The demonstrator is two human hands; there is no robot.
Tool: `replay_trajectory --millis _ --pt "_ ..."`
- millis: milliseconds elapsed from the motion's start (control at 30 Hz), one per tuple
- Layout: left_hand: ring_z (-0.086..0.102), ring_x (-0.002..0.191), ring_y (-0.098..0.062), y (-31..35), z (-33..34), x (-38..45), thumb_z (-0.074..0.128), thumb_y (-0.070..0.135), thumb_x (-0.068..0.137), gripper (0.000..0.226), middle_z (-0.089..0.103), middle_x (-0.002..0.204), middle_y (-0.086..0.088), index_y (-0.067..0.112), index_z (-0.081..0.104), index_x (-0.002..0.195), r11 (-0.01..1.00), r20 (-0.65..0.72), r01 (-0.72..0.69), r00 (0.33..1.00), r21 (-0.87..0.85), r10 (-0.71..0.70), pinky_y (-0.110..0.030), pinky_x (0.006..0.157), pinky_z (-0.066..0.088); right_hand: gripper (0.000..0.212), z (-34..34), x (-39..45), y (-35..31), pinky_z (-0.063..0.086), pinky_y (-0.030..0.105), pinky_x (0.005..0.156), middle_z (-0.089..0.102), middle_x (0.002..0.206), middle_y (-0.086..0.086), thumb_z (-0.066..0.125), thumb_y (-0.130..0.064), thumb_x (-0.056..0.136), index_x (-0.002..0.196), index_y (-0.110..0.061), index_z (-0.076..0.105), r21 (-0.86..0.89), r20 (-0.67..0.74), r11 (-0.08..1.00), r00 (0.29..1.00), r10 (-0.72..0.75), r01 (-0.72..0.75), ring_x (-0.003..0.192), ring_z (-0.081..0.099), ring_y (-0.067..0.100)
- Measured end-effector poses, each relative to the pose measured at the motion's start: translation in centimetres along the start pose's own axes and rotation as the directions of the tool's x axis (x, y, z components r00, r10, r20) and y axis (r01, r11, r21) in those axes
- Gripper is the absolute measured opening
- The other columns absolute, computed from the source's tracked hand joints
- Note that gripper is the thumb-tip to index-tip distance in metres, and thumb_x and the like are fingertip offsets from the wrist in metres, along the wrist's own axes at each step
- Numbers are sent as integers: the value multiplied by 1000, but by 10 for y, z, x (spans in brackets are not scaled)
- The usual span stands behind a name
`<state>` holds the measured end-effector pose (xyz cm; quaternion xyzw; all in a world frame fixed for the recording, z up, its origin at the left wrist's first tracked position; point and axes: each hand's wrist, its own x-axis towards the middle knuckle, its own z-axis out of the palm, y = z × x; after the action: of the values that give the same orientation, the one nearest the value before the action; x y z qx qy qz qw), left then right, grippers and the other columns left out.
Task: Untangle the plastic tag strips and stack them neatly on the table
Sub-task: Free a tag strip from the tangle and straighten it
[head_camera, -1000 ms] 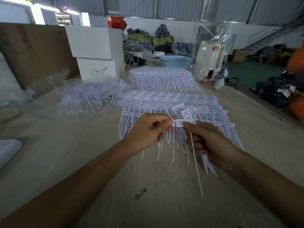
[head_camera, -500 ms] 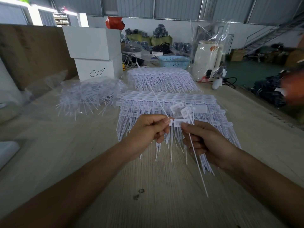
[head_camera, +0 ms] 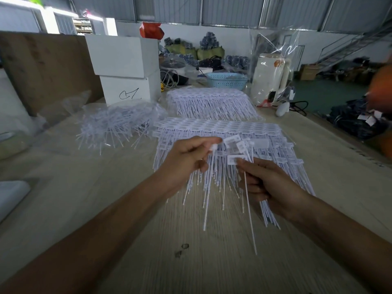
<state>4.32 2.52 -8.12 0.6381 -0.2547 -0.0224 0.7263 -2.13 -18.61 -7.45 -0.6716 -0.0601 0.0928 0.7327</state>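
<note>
The left hand point(head_camera: 186, 158) had moved up and to the left, away from the right hand point(head_camera: 265, 183), pulling one strip point(head_camera: 209, 187) with it. Before, both hands met at one tag. The left grip pinched the top of that strip, and its long tail hung down toward the tabletop point(head_camera: 212, 262). The right grip was closed on a small bunch of tags point(head_camera: 235, 159), with one tail hanging below it. Both hands were above the near stack point(head_camera: 212, 126). A second neat stack point(head_camera: 212, 100) lay farther back, and a messy pile point(head_camera: 118, 122) sat to the left. The step looked like pulling one strip free. Next, it would likely need laying flat on the near stack, lined up.
</note>
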Motion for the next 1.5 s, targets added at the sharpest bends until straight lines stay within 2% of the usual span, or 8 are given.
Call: replay_trajectory --millis 100,233,533,800,1000,1333,1400,1500 --pt "53 61 -18 -4 11 -2 64 9 95 25 63 79 -12 23 76 112 997 100 2 995 71 -9 -28 56 45 31 3 0 0 17 20 39 21 61 -5 63 -36 94 66 -26 53 -10 -17 1000 1000 4 -5 49 15 10" --pt "60 57 -13 -5 7 -3 73 9 88 21 68 70 -1 20 75 106 994 43 -1 999 108 -4 -23 53 48 26 5 0 1 17 20 40 25 59 -6 64 -38 92 72 -23 60 -24 -33 1000 999 -13 12 48 20 8" --pt "69 71 -21 -2 19 -7 69 11 93 14 73 86 -18 4 76 103 998 64 27 997 54 -30 -26 62 56 25 7 -2 2 20 21 42 23 61 -2 61 -39 95 78 -21 60 -157 0 985 997 -74 73 49 20 9" --pt "76 79 -26 9 14 -5 68 -3 89 14 77 87 -12 6 73 98 998 -145 -41 989 -41 34 -25 68 59 30 9 -3 1 16 29 49 28 65 2 58 -37 96 91 -8 63 -177 -3 980 996 -88 86 51 23 11" --pt "76 85 -27 8 17 -7 69 0 90 13 77 90 -13 3 72 103 999 -130 -20 991 -31 16 -30 68 61 30 8 -3 -1 21 25 46 33 63 4 55 -34 100 79 -20 72 -202 22 973 994 -107 109 51 28 13" --pt "74 82 -19 11 16 -7 70 10 92 9 78 88 0 16 76 94 983 -140 -48 987 177 73 -31 69 61 26 3 -1 1 36 23 47 45 69 3 56 -31 98 77 -16 51 -30 59 996 995 -77 79 53 39 11" --pt "73 83 -20 11 8 -3 63 10 96 12 77 89 -1 14 75 93 981 -243 -11 968 191 58 -33 67 60 25 2 0 0 41 28 49 53 74 10 51 -25 102 81 -12 51 70 64 994 994 -87 83 56 47 17" --pt "64 66 -28 10 -21 7 46 -6 95 23 70 81 -12 8 64 99 991 -572 30 814 -131 -100 -28 51 52 28 2 4 -8 43 31 45 57 73 17 53 -27 101 79 -9 56 30 33 997 997 -67 66 51 50 23"
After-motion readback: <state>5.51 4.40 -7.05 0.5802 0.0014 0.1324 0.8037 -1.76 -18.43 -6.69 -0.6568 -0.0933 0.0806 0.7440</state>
